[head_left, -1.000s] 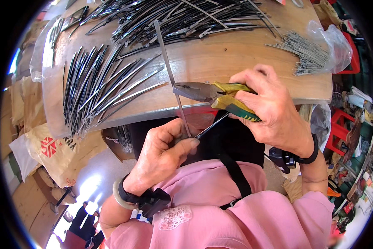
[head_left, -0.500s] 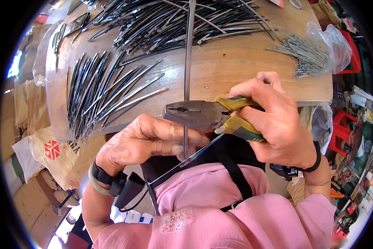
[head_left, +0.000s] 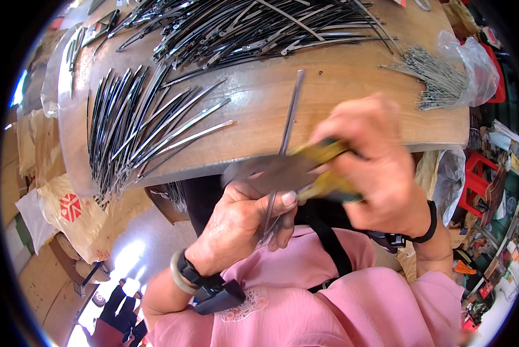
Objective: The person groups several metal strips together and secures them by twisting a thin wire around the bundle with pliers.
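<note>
the wooden table (head_left: 352, 81) bears two heaps of dark metal strips (head_left: 236, 34) and thin grey wires (head_left: 441, 81).

Holds a slim metal strip (head_left: 292, 110) in the left hand (head_left: 239, 220), pinched among thumb and fingers and slanting up past the near edge of a wooden table (head_left: 340, 75). Grips combination pliers (head_left: 282, 172) in the blurred right hand (head_left: 381, 165) by yellow-and-green handles, laying the head across the strip close to the left fingers, too smeared to tell whether clamped on it. Wears a pink top (head_left: 311, 315) crossed by a black strap (head_left: 332, 248). Faces a fan of dark strips (head_left: 121, 127) at left, a larger heap (head_left: 236, 37) farther back, and at right silvery rods (head_left: 436, 81) partly inside a clear plastic bag (head_left: 480, 75).
</note>
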`<state>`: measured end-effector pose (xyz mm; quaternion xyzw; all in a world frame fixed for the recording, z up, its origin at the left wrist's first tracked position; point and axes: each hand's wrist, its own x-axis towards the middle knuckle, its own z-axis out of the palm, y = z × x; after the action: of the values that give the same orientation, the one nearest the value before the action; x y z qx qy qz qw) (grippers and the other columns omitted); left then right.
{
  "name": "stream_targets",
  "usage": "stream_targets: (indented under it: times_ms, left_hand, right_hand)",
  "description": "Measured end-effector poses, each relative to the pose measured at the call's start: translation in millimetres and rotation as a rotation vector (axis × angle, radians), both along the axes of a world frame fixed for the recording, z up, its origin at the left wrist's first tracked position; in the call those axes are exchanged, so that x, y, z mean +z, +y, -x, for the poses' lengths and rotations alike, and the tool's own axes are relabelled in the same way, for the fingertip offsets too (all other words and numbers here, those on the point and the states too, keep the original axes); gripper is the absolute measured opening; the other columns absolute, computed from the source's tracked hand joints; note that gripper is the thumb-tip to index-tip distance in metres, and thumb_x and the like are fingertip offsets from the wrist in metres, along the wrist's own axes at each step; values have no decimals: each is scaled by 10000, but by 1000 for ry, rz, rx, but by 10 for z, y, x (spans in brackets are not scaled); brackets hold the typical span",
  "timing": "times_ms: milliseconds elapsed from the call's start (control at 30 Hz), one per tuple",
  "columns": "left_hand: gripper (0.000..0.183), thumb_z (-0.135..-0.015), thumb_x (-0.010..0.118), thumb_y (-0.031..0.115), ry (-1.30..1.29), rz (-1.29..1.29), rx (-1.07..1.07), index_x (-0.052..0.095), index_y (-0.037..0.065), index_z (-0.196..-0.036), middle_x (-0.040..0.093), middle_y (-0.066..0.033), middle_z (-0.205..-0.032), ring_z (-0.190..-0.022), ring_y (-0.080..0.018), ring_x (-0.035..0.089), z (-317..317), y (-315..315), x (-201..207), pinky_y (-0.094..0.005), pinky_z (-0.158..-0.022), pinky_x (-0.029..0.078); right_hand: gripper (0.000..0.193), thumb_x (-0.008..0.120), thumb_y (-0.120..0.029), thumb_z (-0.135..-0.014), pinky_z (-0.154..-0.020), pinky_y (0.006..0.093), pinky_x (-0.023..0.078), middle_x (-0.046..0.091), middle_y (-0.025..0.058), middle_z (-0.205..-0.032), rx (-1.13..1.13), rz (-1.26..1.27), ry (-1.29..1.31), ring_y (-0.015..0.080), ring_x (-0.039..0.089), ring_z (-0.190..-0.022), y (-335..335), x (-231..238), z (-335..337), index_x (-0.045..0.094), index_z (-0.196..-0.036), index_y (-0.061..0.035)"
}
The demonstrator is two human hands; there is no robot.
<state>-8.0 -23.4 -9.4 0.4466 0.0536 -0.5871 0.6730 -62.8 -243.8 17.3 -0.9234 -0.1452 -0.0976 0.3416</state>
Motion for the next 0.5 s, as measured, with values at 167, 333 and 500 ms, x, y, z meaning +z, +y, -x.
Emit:
stream_targets:
  times_ms: [167, 333, 500]
  left_hand:
    - [197, -966, 619, 160, 83, 59, 242, 615, -36, -981, 557, -56, -631, -417, -87, 415, 167, -41, 36, -212, -384, 288]
    - [156, -961, 623, 110, -57, 62, 356, 606, -44, -970, 550, -32, -656, -470, -46, 408, 153, -69, 136, -191, -416, 280]
    - [70, -937, 618, -7, -287, 81, 441, 585, -41, -988, 583, -38, -691, -516, -33, 434, 196, -124, 148, -180, -439, 301]
  right_hand:
    - [124, 726, -53, -782, -756, 338, 484, 596, 122, -1020, -313, -336, 180, 246, 588, -907, -44, 40, 321, 684, -882, 8]
    - [146, 755, 0, -753, -753, 321, 510, 611, 128, -1009, -297, -428, 367, 245, 634, -850, -6, -7, 585, 684, -881, 6]
    - [316, 806, -58, -698, -814, 335, 507, 603, 165, -1124, -182, -397, 436, 296, 637, -933, -11, -15, 633, 696, -985, 14]
